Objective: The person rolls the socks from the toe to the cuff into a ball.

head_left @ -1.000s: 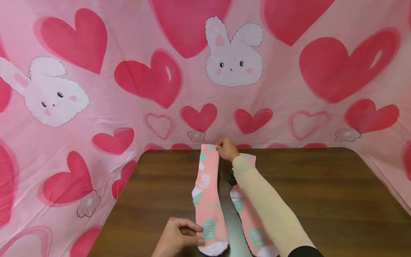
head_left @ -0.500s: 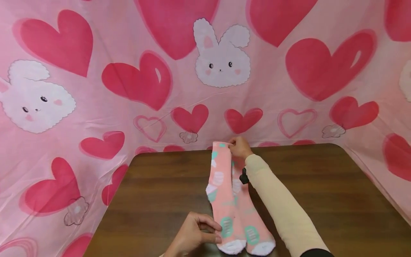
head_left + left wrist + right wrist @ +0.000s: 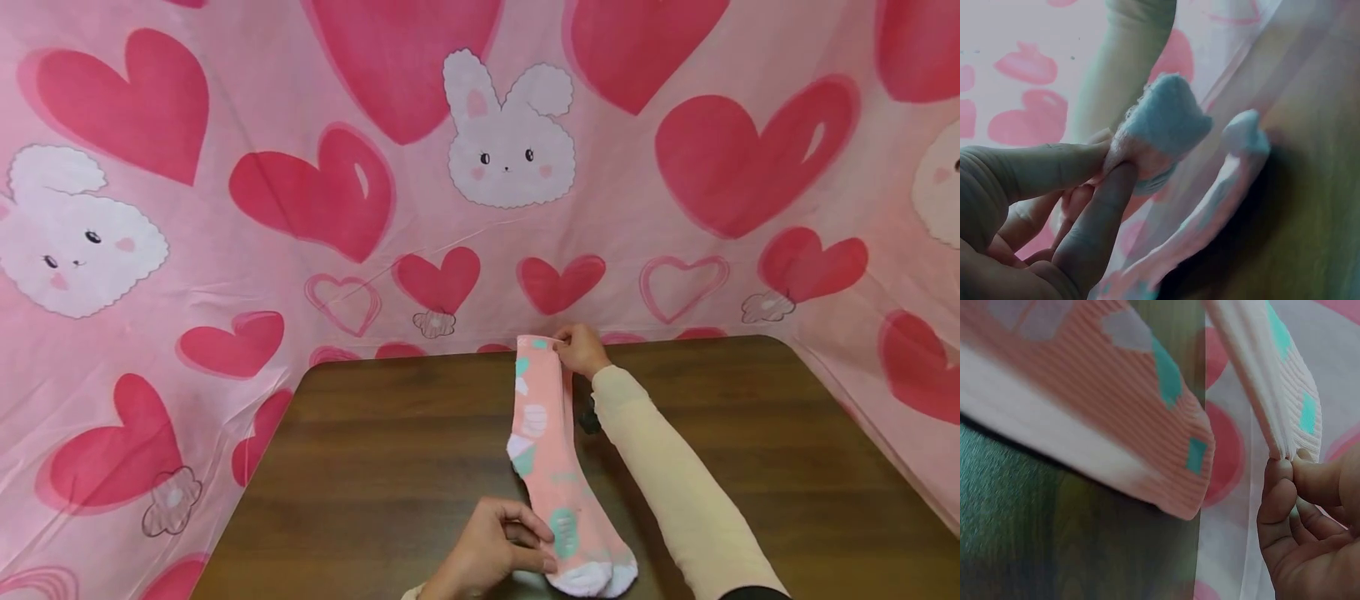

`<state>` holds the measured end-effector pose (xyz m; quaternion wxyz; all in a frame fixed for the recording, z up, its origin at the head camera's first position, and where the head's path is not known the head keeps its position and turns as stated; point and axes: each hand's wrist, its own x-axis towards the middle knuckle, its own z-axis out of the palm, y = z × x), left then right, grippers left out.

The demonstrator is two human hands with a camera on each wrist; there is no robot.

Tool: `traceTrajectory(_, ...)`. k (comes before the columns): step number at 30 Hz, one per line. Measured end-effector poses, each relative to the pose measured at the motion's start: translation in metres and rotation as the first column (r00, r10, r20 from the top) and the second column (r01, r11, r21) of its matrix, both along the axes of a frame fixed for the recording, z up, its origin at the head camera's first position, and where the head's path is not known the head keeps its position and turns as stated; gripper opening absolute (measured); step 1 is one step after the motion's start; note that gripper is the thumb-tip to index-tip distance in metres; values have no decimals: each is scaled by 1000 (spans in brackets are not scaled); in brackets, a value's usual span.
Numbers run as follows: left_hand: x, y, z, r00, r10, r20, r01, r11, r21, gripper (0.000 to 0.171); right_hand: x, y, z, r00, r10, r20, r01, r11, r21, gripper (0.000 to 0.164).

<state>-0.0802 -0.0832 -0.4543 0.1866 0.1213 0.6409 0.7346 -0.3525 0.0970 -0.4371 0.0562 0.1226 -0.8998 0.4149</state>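
A pink sock (image 3: 543, 417) with green and white patches and a white toe is stretched lengthwise between the two hands. Near the toe, my left hand (image 3: 491, 546) pinches its edge between thumb and fingers. At the far end, my right hand (image 3: 583, 350) pinches the corner of the cuff. Beneath it, a matching sock (image 3: 619, 546) lies on the table, mostly covered in the head view. Both wrist views show a gap between the held sock (image 3: 1169, 119) and the lying sock (image 3: 1116, 406).
The dark wooden table (image 3: 390, 450) extends to both sides of the socks. Behind its far edge hangs a pink cloth (image 3: 637, 208) printed with hearts and rabbits. A small black object (image 3: 590, 419) sits under the right wrist.
Both hands have carried the held sock to the right, from beside the other sock to over it. The lying sock is now largely covered. The head view has turned slightly right.
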Motion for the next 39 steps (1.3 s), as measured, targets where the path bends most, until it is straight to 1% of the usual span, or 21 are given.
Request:
traceTrajectory(3, 1, 7, -3, 1000, -4, 14, 4, 1000, 4, 24, -1, 4, -5, 1000, -1, 10, 1, 1000, 11, 10)
traceTrajectory(9, 1, 16, -8, 1000, 3, 13, -3, 999, -40, 22, -2, 10, -14, 999, -27, 40, 26, 999, 25, 11)
traceTrajectory(12, 1, 16, -10, 999, 10, 33, -8, 999, -52, 22, -1, 11, -18, 998, -36, 53, 35, 999, 23, 10)
traceTrajectory(17, 0, 15, -13, 997, 19, 69, -16, 999, -41, 22, -2, 11, -27, 994, -69, 84, 69, 998, 13, 9)
traceTrajectory(20, 0, 16, -15, 996, 23, 81, -20, 999, -34, 22, -3, 11, -31, 993, -82, 85, 81, 997, 11, 9)
traceTrajectory(25, -2, 18, -18, 995, 31, 94, -28, 999, -25, 22, -4, 13, -37, 993, -95, 62, 94, 995, 26, 8)
traceTrajectory(29, -2, 16, -22, 994, 38, 105, -35, 999, -34, 22, -4, 13, -41, 991, -110, 75, 108, 994, 33, 9)
traceTrajectory(35, -2, 15, -28, 996, 37, 82, -32, 998, -61, 22, -4, 11, -44, 984, -118, 131, 111, 992, 54, 11)
traceTrajectory(37, -3, 16, -29, 996, 35, 77, -31, 998, -46, 23, -5, 10, -43, 986, -114, 125, 107, 992, 63, 11)
traceTrajectory(39, -3, 18, -28, 993, 35, 113, -37, 999, 16, 22, -6, 10, -42, 988, -108, 111, 100, 992, 72, 12)
